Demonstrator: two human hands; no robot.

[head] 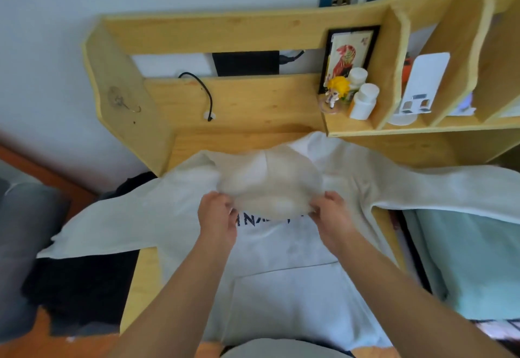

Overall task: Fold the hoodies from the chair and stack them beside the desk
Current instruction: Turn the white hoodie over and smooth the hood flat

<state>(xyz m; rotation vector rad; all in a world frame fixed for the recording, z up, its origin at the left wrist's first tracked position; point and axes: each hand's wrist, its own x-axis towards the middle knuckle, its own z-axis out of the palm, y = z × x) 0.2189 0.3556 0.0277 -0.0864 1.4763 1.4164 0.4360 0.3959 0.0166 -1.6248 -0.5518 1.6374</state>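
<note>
Now folding: I bring the hood (pixel 270 186) of a white hoodie (pixel 284 281) down over its chest on the wooden desk (pixel 242 104).

My left hand (pixel 216 217) and right hand (pixel 333 214) each pinch a lower corner of the hood between thumb and curled fingers, holding it level so it should land flat over the printed lettering. The garment lies face up, body running toward me beneath my grip, sleeves spread off both desk edges, the left one over a dark pile (pixel 81 287).
</note>
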